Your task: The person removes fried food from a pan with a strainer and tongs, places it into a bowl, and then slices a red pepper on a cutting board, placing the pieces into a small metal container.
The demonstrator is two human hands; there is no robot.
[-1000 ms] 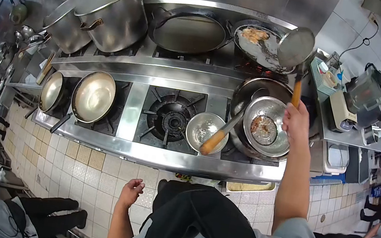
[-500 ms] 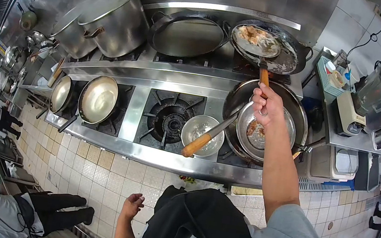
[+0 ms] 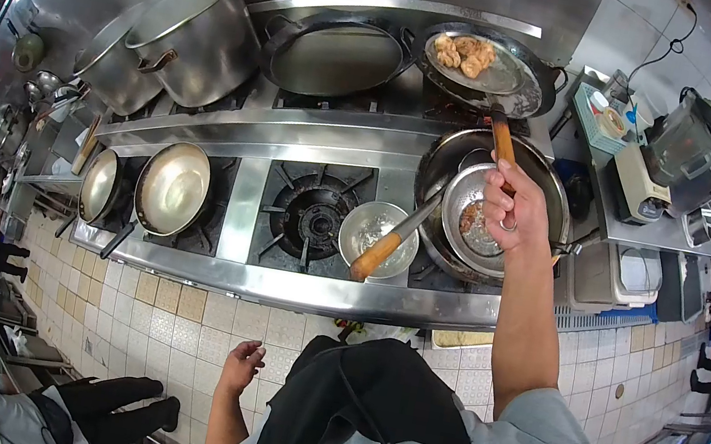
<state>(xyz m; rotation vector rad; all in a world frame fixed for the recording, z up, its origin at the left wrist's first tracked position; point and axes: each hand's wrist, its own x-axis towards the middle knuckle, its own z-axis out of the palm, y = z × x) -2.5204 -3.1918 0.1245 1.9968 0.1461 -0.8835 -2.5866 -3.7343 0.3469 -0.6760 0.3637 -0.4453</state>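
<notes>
My right hand [image 3: 513, 206] is closed round the wooden handle of a wide strainer [image 3: 500, 75]. The strainer lies over the oil in the back right wok [image 3: 539, 110], with browned fried pieces [image 3: 465, 53] on its left part. Below my right hand, a metal bowl with a perforated look [image 3: 473, 206] and brown bits in it rests in a large pan [image 3: 442, 156]. A wooden-handled tool [image 3: 380, 257] leans across a small steel bowl [image 3: 358, 222]. My left hand [image 3: 243, 363] hangs low over the floor, its fingers loosely curled and partly visible.
Two pans [image 3: 175, 182] stand at the front left, beside an open burner [image 3: 315, 223]. Tall pots [image 3: 202, 41] and another wok [image 3: 336, 59] line the back. A blender [image 3: 689, 141] stands at the right. A person [image 3: 45, 419] is at lower left.
The fried pieces have gathered at the strainer's left and show more distinctly. My right hand and the strainer's handle have shifted slightly relative to the pans. The view has shifted a little.
</notes>
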